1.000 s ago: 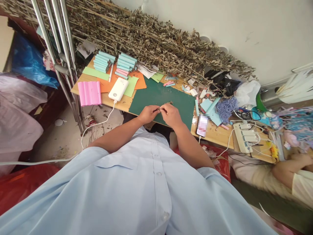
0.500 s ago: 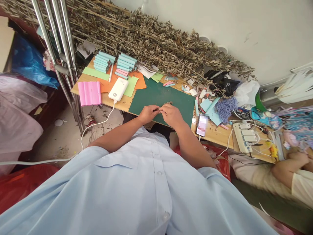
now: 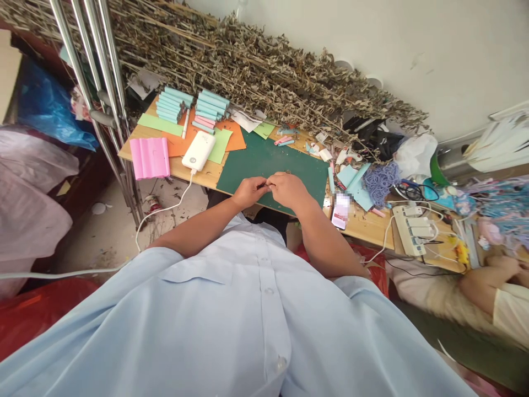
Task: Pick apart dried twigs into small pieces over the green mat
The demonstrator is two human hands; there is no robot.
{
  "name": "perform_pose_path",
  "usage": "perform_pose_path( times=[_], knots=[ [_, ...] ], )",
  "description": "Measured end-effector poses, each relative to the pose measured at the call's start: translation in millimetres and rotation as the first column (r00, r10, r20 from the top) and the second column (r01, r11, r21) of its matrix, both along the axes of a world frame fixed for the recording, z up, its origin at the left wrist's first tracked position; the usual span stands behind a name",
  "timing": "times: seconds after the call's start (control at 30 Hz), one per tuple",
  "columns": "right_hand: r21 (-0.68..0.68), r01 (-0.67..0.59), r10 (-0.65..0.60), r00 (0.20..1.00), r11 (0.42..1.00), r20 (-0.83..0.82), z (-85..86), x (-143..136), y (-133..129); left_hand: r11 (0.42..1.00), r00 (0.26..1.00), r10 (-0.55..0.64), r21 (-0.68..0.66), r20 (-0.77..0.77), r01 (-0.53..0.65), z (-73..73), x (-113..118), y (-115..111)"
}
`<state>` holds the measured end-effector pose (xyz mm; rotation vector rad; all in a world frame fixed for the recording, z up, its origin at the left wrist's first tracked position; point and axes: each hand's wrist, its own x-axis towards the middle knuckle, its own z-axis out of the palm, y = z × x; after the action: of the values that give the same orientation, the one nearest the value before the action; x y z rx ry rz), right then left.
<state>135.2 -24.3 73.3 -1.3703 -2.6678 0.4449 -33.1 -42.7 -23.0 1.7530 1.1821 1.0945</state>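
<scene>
Over the near edge of the green cutting mat (image 3: pixel 264 157), my left hand (image 3: pixel 249 191) and my right hand (image 3: pixel 286 190) meet with their fingertips together. Both are closed in a pinch. Whatever lies between the fingers is too small and too covered to make out. A few dark crumbs (image 3: pixel 288 172) lie on the mat just beyond my right hand. Farther back, short pink and blue paper rolls (image 3: pixel 284 141) rest at the mat's far edge.
Stacked blue paper rolls (image 3: pixel 168 105), a white power bank (image 3: pixel 199 150) and folded pink paper (image 3: pixel 149 158) lie at left. A phone (image 3: pixel 341 211), purple yarn (image 3: pixel 381 184) and a power strip (image 3: pixel 409 230) are at right. Dried plant stalks (image 3: pixel 256 60) line the back. Another person's arm (image 3: pixel 485 281) shows at far right.
My right hand has turned slightly, its fingers now covering more of the pinch point. The left hand stays nearly in place. The view has shifted slightly.
</scene>
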Motion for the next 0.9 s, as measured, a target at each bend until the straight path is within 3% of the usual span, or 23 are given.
perform_pose_path(
  times=[0.17, 0.33, 0.43, 0.7, 0.9],
  knots=[
    [-0.014, 0.027, -0.029, 0.988, 1.000, -0.149, -2.8, 5.4, -0.4, 1.000, 1.000, -0.002, 0.006, 0.011, 0.002, 0.1, 0.9, 0.5],
    [-0.034, 0.229, -0.226, 0.904, 0.973, -0.364, -12.5, 9.0, -6.6, 1.000, 1.000, -0.011, 0.008, 0.012, 0.011, 0.6, 0.5, 0.4],
    [-0.055, 0.293, -0.290, 0.867, 0.954, -0.405, -19.1, 5.8, -10.0, 1.000, 1.000, -0.012, 0.001, 0.001, 0.012, 2.2, 0.1, 0.0],
    [0.039, 0.136, -0.116, 0.936, 0.990, -0.332, -17.6, 0.3, -15.1, 1.000, 1.000, -0.015, 0.019, -0.020, 0.015, 1.6, -0.7, -1.2],
    [0.063, 0.105, -0.086, 0.964, 0.992, -0.251, -14.2, 6.6, -17.9, 0.999, 1.000, -0.015, 0.032, -0.016, 0.015, -1.8, -0.3, 0.1]
  ],
)
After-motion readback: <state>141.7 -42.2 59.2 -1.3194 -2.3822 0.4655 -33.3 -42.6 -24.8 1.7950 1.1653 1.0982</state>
